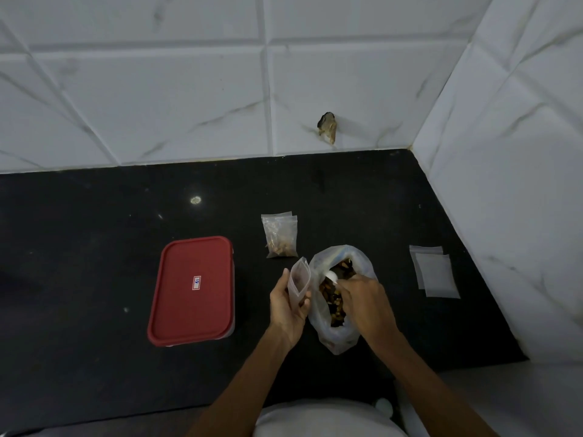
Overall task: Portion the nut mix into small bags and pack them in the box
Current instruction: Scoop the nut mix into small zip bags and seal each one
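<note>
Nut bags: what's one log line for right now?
step: scooping | left hand: holds empty small bag | right hand: holds white utensil in big nut bag | filled bag: on counter | box: lid on

A: Surface?
B: Black glossy desk [94, 216], faintly speckled. One small light glare [195, 200] on it, beyond and left of the fingers [305, 305].
A: Walls?
B: White marble-look tiles, grey veins. Back wall [157, 89] is beyond the fingers, side wall [504, 152] to their right. They meet in a corner [410, 148].
A: Damage?
B: Chipped hole [328, 127] low in the back wall, just above the desk, straight beyond the fingers. Light is dim overall.
</note>
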Available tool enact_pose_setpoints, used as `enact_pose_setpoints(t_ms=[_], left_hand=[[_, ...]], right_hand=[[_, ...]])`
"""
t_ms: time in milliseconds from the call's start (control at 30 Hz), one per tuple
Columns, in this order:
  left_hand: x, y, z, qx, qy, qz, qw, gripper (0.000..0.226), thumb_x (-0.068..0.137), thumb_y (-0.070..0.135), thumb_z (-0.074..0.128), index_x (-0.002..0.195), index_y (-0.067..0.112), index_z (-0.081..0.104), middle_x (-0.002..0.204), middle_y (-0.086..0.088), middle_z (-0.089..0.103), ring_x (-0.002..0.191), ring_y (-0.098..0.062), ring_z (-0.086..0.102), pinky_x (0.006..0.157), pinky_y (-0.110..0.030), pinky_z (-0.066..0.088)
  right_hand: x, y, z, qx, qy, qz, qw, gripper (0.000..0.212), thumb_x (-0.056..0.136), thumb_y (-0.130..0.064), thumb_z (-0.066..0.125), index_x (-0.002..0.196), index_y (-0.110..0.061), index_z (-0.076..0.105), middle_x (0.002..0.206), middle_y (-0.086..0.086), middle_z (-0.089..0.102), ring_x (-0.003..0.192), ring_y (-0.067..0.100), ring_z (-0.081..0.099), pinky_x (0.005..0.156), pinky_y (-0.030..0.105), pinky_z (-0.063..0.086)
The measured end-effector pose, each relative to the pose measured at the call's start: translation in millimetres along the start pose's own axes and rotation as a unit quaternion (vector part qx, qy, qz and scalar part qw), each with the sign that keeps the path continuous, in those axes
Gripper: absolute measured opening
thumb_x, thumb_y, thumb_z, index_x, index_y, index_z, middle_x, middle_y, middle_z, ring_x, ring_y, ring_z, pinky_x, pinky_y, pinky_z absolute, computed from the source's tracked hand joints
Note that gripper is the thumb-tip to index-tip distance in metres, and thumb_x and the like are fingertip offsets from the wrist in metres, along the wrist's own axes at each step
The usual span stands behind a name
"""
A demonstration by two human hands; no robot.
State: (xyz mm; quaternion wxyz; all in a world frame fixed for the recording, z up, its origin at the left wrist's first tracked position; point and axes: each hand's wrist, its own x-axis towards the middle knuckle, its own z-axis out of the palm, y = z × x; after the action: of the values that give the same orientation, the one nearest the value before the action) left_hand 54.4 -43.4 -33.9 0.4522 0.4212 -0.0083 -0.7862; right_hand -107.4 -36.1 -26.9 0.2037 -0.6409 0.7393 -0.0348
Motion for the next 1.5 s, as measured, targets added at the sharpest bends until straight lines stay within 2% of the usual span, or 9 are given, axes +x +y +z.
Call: enact_pose_setpoints(t_ms=[167,333,467,633,867,1000,1200,1333,1500], left_hand=[[2,-3,1,0.055,0.002,0.021,0.998,0.044,0.099,0.047,0.051,0.123,0.015,0.070,0.083,-0.006,0.069,0.064,-0.012,0.058,0.055,-0.022,0.047],[3,-4,1,0.056,0.000,0.028,0.998,0.044,0.099,0.049,0.051,0.117,0.016,0.074,0.080,-0.006,0.067,0.063,-0.014,0.055,0.054,-0.024,0.045],[5,-4,-3,0.061,-0.006,0.031,0.998,0.043,0.099,0.048,0.051,0.111,0.016,0.076,0.077,-0.006,0.064,0.062,-0.014,0.053,0.057,-0.026,0.041],[2,-3,-4,0.063,-0.014,0.028,0.998,0.040,0.100,0.047,0.052,0.109,0.016,0.076,0.079,-0.004,0.065,0.064,-0.013,0.053,0.062,-0.027,0.041],[-2,1,-8,0.044,-0.027,0.031,0.998,0.040,0.101,0.045,0.050,0.115,0.016,0.073,0.087,-0.005,0.069,0.067,-0.013,0.062,0.058,-0.026,0.049],[2,0,-12,0.040,-0.029,0.035,0.998,0.042,0.095,0.049,0.056,0.114,0.016,0.075,0.092,-0.007,0.066,0.068,-0.013,0.057,0.056,-0.023,0.047],[2,-1,-10,0.057,-0.012,0.049,0.997,0.042,0.097,0.047,0.056,0.115,0.012,0.074,0.098,-0.011,0.067,0.070,-0.015,0.059,0.057,-0.026,0.044],[2,-2,-9,0.079,0.019,0.067,0.994,0.046,0.098,0.046,0.055,0.120,0.009,0.071,0.112,-0.015,0.070,0.093,-0.024,0.063,0.069,-0.032,0.049],[-2,-4,-4,0.087,0.035,0.086,0.992,0.035,0.099,0.042,0.052,0.098,0.017,0.077,0.106,-0.012,0.073,0.092,-0.024,0.065,0.068,-0.032,0.050]], right_hand=[[-4,0,-2,0.030,-0.032,0.013,0.999,0.024,0.098,-0.030,0.053,0.114,-0.017,0.067,0.113,-0.001,0.064,0.104,0.011,0.059,0.095,0.024,0.045],[-16,-2,-16,0.135,-0.031,-0.007,0.990,0.017,0.094,-0.017,0.062,0.084,-0.022,0.074,0.083,-0.011,0.069,0.081,-0.001,0.062,0.080,0.015,0.050],[-13,-7,-18,0.212,-0.039,0.033,0.976,0.015,0.091,-0.012,0.064,0.087,-0.020,0.077,0.080,-0.019,0.067,0.079,-0.010,0.059,0.067,0.003,0.041],[-7,-7,-29,0.326,-0.107,0.146,0.928,0.015,0.087,-0.009,0.063,0.085,-0.014,0.078,0.085,-0.015,0.070,0.087,-0.005,0.058,0.067,0.012,0.035],[-9,0,-46,0.345,-0.117,0.178,0.914,0.019,0.088,-0.013,0.067,0.080,-0.030,0.068,0.089,-0.014,0.061,0.087,0.001,0.054,0.064,0.018,0.036],[-16,7,-55,0.386,-0.101,0.190,0.897,0.009,0.090,-0.016,0.066,0.091,-0.023,0.072,0.093,-0.006,0.068,0.089,0.004,0.061,0.074,0.024,0.046],[-39,-10,-81,0.449,-0.044,0.140,0.882,0.011,0.090,-0.024,0.067,0.087,-0.022,0.077,0.081,-0.009,0.073,0.090,0.006,0.065,0.079,0.026,0.045],[-56,-33,-86,0.466,-0.027,0.093,0.879,0.012,0.090,-0.023,0.068,0.083,-0.025,0.077,0.078,-0.011,0.073,0.082,0.001,0.066,0.082,0.025,0.047],[-61,-47,-78,0.386,0.003,0.031,0.922,0.010,0.092,-0.021,0.066,0.089,-0.022,0.075,0.081,-0.009,0.074,0.084,-0.003,0.067,0.076,0.015,0.049]])
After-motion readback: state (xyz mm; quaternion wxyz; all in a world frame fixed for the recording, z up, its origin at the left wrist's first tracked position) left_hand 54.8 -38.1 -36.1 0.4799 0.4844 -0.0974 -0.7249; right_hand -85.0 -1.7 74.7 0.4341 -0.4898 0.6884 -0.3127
